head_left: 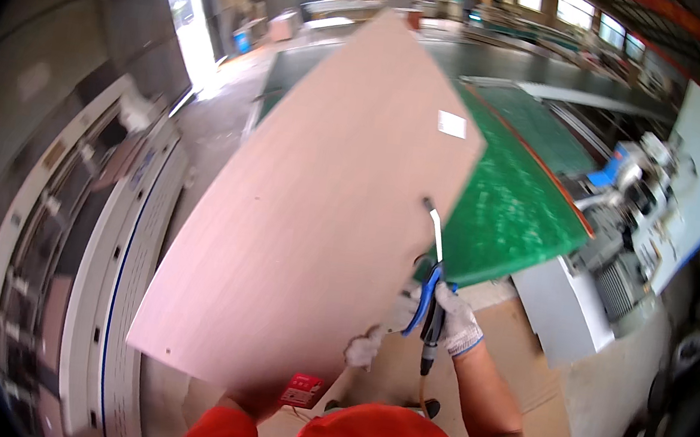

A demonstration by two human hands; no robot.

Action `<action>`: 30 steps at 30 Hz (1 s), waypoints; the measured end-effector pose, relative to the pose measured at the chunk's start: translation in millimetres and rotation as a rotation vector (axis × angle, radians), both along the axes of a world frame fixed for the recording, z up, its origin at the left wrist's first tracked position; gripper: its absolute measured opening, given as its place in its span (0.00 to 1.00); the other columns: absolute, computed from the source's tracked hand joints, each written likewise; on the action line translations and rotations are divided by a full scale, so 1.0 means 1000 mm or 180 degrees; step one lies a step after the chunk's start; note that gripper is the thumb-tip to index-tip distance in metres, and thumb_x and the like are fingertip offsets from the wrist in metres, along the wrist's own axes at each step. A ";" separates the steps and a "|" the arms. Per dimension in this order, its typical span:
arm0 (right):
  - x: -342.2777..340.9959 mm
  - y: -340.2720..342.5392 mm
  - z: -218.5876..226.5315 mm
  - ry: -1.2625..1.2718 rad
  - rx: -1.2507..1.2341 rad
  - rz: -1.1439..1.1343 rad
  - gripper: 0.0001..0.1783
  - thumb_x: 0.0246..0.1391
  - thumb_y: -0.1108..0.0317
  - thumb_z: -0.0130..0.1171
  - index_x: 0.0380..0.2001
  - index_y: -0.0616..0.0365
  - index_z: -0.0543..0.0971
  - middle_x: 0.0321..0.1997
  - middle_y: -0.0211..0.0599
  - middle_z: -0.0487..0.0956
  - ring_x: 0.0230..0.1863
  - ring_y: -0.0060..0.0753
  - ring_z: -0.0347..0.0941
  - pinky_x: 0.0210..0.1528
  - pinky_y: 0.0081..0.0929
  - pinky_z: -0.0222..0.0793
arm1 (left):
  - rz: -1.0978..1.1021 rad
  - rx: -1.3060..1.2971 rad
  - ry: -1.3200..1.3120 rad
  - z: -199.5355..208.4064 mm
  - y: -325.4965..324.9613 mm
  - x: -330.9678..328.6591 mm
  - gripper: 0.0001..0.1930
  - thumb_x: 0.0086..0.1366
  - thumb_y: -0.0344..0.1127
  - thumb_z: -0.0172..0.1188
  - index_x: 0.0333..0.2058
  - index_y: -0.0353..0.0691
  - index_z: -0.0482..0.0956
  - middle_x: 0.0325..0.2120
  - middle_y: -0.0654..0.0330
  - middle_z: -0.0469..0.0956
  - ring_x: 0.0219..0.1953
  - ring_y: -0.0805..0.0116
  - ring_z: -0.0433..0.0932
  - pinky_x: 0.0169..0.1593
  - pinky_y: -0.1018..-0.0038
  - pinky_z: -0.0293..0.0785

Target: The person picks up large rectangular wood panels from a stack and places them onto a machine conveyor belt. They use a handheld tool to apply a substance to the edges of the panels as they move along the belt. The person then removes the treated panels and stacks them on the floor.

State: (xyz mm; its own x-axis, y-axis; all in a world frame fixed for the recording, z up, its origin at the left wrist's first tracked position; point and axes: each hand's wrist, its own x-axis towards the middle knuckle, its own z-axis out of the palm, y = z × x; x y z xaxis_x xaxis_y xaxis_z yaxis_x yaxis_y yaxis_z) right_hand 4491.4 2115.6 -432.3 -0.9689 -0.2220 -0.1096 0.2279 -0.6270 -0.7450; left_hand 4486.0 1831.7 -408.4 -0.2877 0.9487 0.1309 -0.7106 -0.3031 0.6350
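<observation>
You hold one large pale-pink wood-grain laminated panel (pixel 317 206), tilted, its long edge running from 12 o'clock down to 7 o'clock. Your left hand (pixel 363 350), in a white knit glove, grips the panel's lower edge at 6 o'clock. Your right hand (pixel 453 317), gloved alike, is closed around one blue-handled air blow gun (pixel 433 288), its thin metal nozzle pointing up along the panel's right edge. At 3 o'clock lies one flat green-topped machine table (pixel 516 203); open concrete floor (pixel 606 394) spreads at 4 o'clock. One white machine bed (pixel 121 218) flanks 9 o'clock.
</observation>
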 end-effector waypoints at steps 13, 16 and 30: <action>-0.075 -0.179 -0.034 0.0269 -0.0933 -0.0158 0.19 0.68 0.49 0.62 0.51 0.51 0.81 0.48 0.30 0.84 0.52 0.34 0.80 0.59 0.42 0.78 | 0.4434 -0.0679 -0.0253 -0.040 -0.173 0.220 0.34 0.73 0.60 0.53 0.63 0.37 0.66 0.50 0.54 0.71 0.53 0.57 0.69 0.55 0.58 0.66; -0.077 -0.193 -0.039 0.0366 -0.0912 -0.0234 0.18 0.69 0.49 0.60 0.50 0.50 0.81 0.47 0.28 0.85 0.50 0.33 0.80 0.57 0.40 0.78 | 0.5454 -0.0791 -0.0330 -0.043 -0.196 0.257 0.35 0.72 0.60 0.53 0.65 0.37 0.65 0.52 0.53 0.71 0.55 0.56 0.69 0.57 0.57 0.66; 0.004 -0.156 -0.002 -0.0974 -0.0763 -0.1808 0.13 0.63 0.56 0.68 0.44 0.51 0.83 0.34 0.27 0.81 0.27 0.28 0.76 0.25 0.32 0.76 | 0.5258 -0.1261 0.0158 -0.037 -0.268 0.116 0.42 0.71 0.61 0.55 0.72 0.36 0.59 0.65 0.49 0.69 0.66 0.49 0.68 0.67 0.51 0.67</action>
